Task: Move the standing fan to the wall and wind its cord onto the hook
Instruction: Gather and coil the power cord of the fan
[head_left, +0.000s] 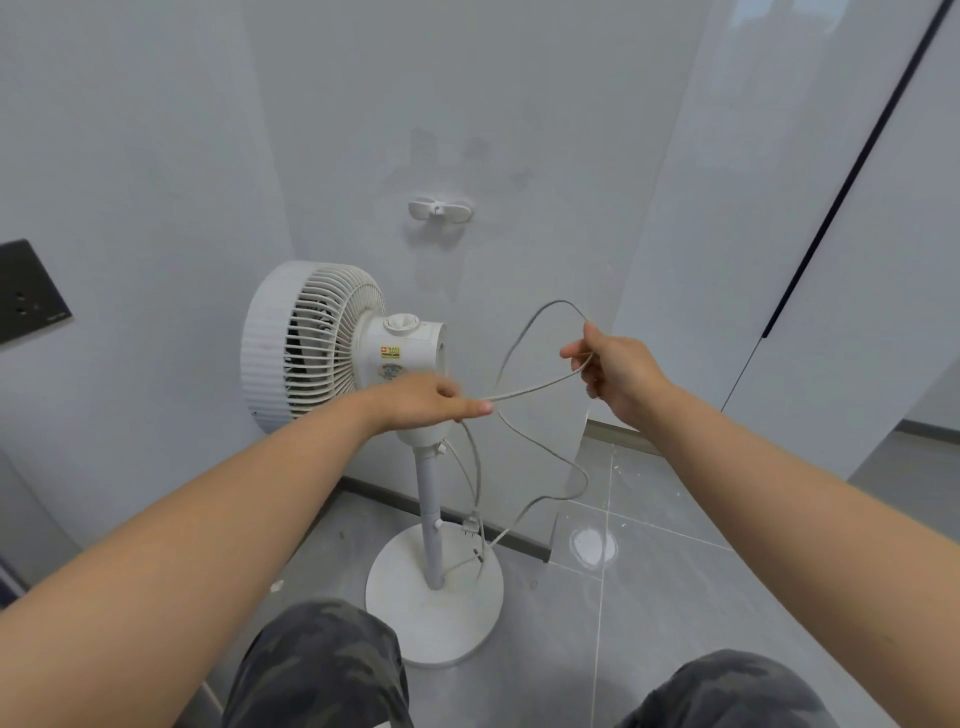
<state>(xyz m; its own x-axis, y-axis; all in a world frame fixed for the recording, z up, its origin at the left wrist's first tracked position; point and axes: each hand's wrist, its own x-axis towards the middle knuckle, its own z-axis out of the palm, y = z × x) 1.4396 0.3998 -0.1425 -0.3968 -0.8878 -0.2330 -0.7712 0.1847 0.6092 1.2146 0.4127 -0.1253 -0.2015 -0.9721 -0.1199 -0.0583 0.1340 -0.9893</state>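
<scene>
In the head view, the standing fan (332, 343) stands at the centre of the frame, close to the pale wall (156, 156), its round base (436, 618) on the grey tiled floor (649, 597) at lower centre. The fan's grille faces the left of the frame. Above it, at upper centre, the white hook (440, 209) sits on the wall, bare of cord.

The left hand (426, 402), at centre, pinches the cord (540, 387) between curled fingers in front of the fan's motor housing. The right hand (615, 371), at centre right, grips the same cord, which runs taut between the two hands and arches in a loop above the right hand. More cord hangs in loose loops down beside the pole (431, 519) to the base.

A dark socket plate (28, 288) sits on the wall at the left edge.
</scene>
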